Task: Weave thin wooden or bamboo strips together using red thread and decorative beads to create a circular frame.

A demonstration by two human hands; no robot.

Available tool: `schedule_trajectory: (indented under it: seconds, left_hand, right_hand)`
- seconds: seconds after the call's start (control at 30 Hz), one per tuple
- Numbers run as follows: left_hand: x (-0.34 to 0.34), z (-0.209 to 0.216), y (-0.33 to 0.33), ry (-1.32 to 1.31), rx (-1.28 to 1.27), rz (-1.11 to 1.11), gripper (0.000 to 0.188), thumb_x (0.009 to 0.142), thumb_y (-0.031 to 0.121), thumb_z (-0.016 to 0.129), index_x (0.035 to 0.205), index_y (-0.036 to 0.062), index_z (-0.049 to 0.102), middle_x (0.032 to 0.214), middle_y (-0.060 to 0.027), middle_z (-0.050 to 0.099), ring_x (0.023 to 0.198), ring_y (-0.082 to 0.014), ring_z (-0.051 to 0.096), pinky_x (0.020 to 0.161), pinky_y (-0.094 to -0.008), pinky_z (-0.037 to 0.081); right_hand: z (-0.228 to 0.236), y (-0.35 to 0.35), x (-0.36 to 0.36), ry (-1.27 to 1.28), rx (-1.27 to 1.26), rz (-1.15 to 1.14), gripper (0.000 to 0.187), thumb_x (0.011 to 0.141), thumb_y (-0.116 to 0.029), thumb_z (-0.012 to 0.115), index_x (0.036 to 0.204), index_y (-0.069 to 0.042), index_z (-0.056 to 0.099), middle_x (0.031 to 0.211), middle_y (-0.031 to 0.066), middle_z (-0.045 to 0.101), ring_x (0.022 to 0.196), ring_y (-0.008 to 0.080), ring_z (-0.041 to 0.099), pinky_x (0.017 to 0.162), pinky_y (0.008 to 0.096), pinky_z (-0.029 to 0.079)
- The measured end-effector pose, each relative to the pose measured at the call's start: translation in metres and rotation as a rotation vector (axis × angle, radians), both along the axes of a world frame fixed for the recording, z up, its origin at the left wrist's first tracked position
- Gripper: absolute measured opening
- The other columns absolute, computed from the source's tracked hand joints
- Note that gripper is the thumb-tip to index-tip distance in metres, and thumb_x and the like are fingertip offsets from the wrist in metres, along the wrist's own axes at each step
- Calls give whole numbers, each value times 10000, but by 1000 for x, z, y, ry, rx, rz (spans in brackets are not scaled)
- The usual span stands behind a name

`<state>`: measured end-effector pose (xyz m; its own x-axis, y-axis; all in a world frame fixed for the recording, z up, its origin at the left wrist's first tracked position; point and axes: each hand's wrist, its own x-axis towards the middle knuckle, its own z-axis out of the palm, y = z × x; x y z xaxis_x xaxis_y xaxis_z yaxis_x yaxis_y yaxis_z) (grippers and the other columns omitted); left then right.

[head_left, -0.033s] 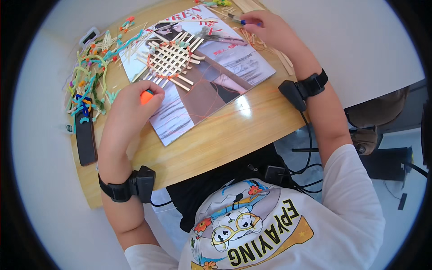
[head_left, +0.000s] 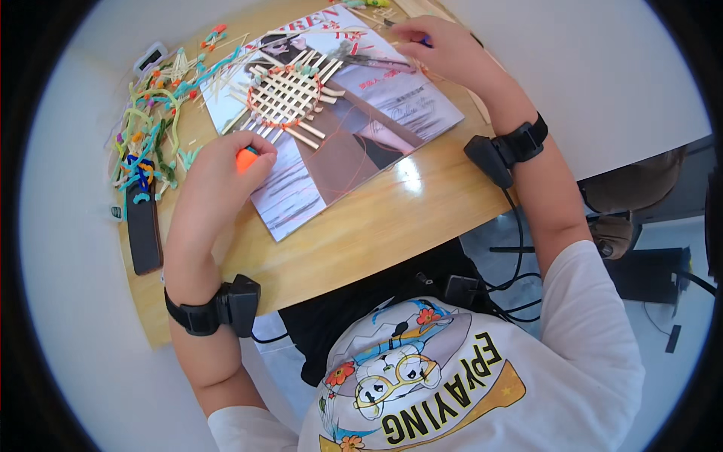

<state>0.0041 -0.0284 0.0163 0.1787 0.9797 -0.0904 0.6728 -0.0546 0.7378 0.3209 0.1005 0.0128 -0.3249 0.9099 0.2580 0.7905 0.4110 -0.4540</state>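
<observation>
Left hand [head_left: 218, 177] pinches a small orange plastic thing [head_left: 246, 159] at the glossy magazine's [head_left: 354, 143] left edge; right hand [head_left: 444, 53] grips something purple up top. Round woven wooden-stick mat [head_left: 290, 94] lies between; bare wooden surface [head_left: 392, 226] nearer.

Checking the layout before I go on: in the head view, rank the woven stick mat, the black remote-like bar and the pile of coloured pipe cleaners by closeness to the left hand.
From the left hand:
1. Woven stick mat, just beyond the fingers on the magazine.
2. Black remote-like bar, to its left at the table edge.
3. Pile of coloured pipe cleaners, up and left; almost too close to call with the bar.
</observation>
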Motion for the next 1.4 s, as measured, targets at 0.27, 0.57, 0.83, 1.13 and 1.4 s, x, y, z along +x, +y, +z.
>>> schedule_trajectory:
  seconds: [0.27, 0.57, 0.83, 1.13, 1.4]
  left_hand:
    - [-1, 2, 5, 173, 96, -61, 206, 805, 193, 637, 921, 22, 631, 731, -21, 583, 643, -106, 550, 605, -249, 447]
    - [4, 1, 4, 307, 60, -64, 181, 794, 199, 654, 841, 24, 646, 693, -31, 592, 591, -106, 539, 535, -254, 445]
    - [-5, -3, -1, 290, 137, -113, 171, 789, 190, 656, 826, 24, 638, 680, -31, 580, 582, -103, 530, 521, -248, 437]
    - [2, 4, -1, 149, 135, -43, 188, 805, 198, 653, 848, 15, 633, 706, -4, 588, 578, -61, 522, 513, -204, 419]
    - [6, 6, -3, 157, 168, -101, 195, 814, 210, 655, 847, 18, 633, 711, 7, 586, 586, -48, 516, 518, -194, 416]
  right_hand:
    - [4, -22, -46, -285, 138, 209, 228, 799, -59, 574, 1002, 43, 602, 975, 274, 590, 962, 382, 569, 832, 415, 469]
    - [22, -44, -45, -201, 125, -39, 208, 882, -103, 498, 962, 61, 598, 863, 231, 629, 811, 341, 613, 709, 380, 474]
    - [29, -101, -74, -95, -57, 368, 320, 946, -190, 466, 1189, -4, 559, 953, 182, 609, 890, 288, 575, 763, 353, 448]
    - [-16, -105, -74, -80, 173, 422, 334, 866, -263, 583, 1152, -91, 587, 922, 122, 598, 863, 303, 589, 746, 377, 480]
    - [-22, -112, -88, -82, 169, 500, 290, 862, -267, 581, 1053, -50, 597, 831, 119, 565, 801, 296, 588, 701, 391, 471]
